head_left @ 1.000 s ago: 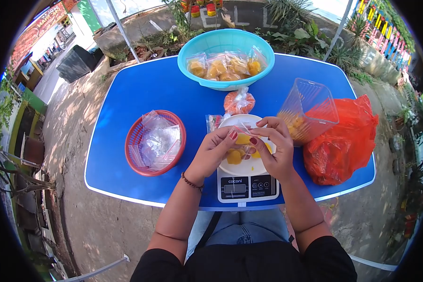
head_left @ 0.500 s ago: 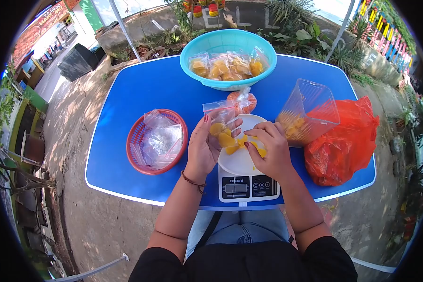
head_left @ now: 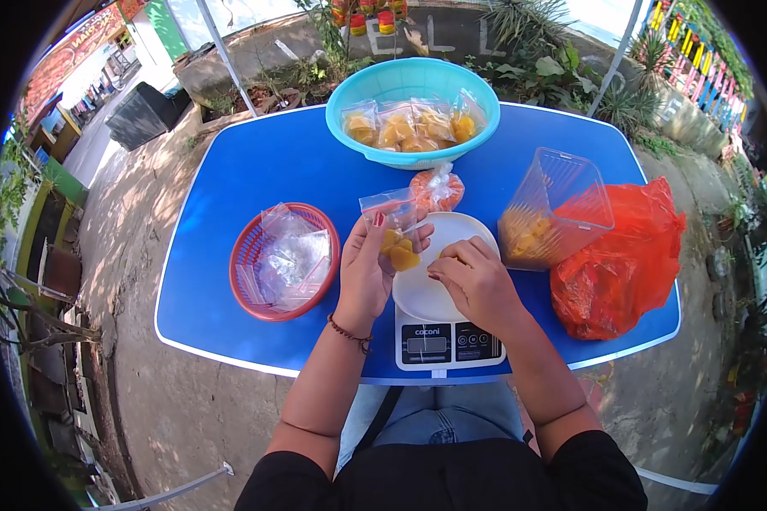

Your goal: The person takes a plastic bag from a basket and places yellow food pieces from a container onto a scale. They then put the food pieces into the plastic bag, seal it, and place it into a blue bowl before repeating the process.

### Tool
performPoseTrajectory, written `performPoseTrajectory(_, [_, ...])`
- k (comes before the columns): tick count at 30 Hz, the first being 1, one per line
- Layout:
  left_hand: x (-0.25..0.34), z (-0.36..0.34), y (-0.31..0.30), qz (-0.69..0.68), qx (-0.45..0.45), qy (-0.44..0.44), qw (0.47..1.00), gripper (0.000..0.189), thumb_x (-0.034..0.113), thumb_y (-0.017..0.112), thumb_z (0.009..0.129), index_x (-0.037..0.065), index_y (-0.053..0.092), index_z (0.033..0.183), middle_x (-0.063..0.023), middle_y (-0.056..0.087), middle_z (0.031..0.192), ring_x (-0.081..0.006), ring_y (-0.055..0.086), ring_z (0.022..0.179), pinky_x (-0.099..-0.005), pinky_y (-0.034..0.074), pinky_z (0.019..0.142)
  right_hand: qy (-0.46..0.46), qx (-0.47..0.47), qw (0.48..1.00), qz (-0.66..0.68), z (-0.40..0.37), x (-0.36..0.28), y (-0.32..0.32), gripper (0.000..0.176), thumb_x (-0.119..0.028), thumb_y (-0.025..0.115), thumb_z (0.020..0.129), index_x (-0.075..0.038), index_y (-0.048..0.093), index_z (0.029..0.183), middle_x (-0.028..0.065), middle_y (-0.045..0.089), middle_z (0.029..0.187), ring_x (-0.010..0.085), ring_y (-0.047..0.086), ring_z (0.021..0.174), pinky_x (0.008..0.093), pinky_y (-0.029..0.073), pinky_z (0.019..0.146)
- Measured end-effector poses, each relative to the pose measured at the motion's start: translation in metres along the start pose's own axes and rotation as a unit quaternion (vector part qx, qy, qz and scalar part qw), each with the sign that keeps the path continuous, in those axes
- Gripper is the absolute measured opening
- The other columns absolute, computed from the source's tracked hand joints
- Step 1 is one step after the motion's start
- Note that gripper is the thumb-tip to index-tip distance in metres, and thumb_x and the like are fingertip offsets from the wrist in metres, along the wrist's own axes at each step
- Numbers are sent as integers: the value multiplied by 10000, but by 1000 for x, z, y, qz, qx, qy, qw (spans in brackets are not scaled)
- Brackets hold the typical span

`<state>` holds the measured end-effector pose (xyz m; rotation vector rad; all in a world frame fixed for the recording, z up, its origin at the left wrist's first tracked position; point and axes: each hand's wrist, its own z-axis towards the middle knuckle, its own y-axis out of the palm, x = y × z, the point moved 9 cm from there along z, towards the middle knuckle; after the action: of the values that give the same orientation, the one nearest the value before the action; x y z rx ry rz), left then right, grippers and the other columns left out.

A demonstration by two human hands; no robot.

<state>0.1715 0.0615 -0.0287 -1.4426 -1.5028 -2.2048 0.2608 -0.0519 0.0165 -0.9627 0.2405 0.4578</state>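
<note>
My left hand (head_left: 365,264) grips a small clear zip bag (head_left: 390,207) with yellow chips (head_left: 400,250) in its lower part. It is held over the left side of the round white plate (head_left: 413,294) of a kitchen scale (head_left: 450,343). Above the plate's right side is my right hand (head_left: 477,277), its fingers curled and their tips pressed together. Whether anything small sits between those fingertips is hidden. No chips show on the visible part of the plate.
A red basket (head_left: 239,294) of flat clear bags stands left. A turquoise basin (head_left: 349,149) of filled bags is at the back, with a bag of orange bits (head_left: 439,189) before it. Right are a clear container (head_left: 571,192) of chips and a red plastic bag (head_left: 622,264).
The yellow chips that lay on the plate are gone from it, and chips now sit inside the bag. My right hand has drawn slightly away from the bag, toward me.
</note>
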Motion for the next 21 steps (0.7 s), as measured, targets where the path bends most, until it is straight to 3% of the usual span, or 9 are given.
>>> performPoseTrajectory(3, [1, 0, -4, 58, -11, 14, 998, 275, 262, 497, 1066, 28, 591, 1175, -223, 676, 1189, -284, 724, 973, -392, 599, 874, 22, 44, 997, 54, -1, 7, -3, 186, -23, 703, 851, -28, 680, 1035, 95, 628, 922, 287, 625, 868, 370, 526, 778])
performPoseTrajectory(6, [4, -3, -1, 125, -7, 27, 992, 218, 219, 565, 1040, 15, 634, 1079, -174, 724, 1061, -219, 737, 852, -337, 611, 791, 54, 130, 985, 99, 0, 8, -22, 139, 49, 630, 916, 26, 638, 1053, 141, 630, 939, 261, 673, 816, 328, 552, 786])
performPoseTrajectory(9, [5, -8, 4, 195, -8, 49, 980, 160, 152, 646, 994, -3, 654, 1034, -134, 738, 991, -175, 731, 819, -295, 606, 752, 94, 185, 970, 129, -6, 16, -35, 127, 69, 582, 952, 29, 606, 1071, 123, 634, 936, 198, 683, 829, 297, 556, 819])
performPoseTrajectory(12, [0, -9, 7, 253, -38, 61, 965, 142, 76, 710, 938, -18, 661, 1032, -118, 740, 974, -149, 725, 840, -270, 598, 758, 118, 279, 921, 246, -23, 36, -35, 166, 54, 623, 924, 27, 613, 1087, 122, 658, 968, 197, 665, 873, 348, 537, 785])
performPoseTrajectory(15, [1, -14, 14, 286, -51, 83, 953, 183, 29, 761, 884, -21, 668, 1033, -113, 739, 969, -132, 717, 863, -252, 592, 758, 69, 295, 929, 214, -23, 32, -44, 169, 37, 657, 912, 25, 611, 1074, 113, 666, 961, 168, 646, 865, 309, 512, 768])
performPoseTrajectory(18, [0, -15, 15, 360, -71, 107, 924, 220, 9, 786, 854, -26, 664, 1034, -109, 739, 977, -121, 712, 872, -235, 585, 751, 86, 325, 904, 265, -26, 31, -45, 134, 27, 672, 901, 14, 628, 1027, 108, 673, 933, 168, 627, 836, 275, 488, 768])
performPoseTrajectory(21, [-3, -14, 13, 386, -70, 124, 911, 257, 24, 806, 840, -29, 665, 1048, -103, 739, 989, -118, 708, 882, -236, 576, 768, 67, 275, 934, 219, -18, 21, -47, 125, 38, 695, 854, -8, 650, 961, 106, 675, 932, 187, 614, 812, 307, 478, 795])
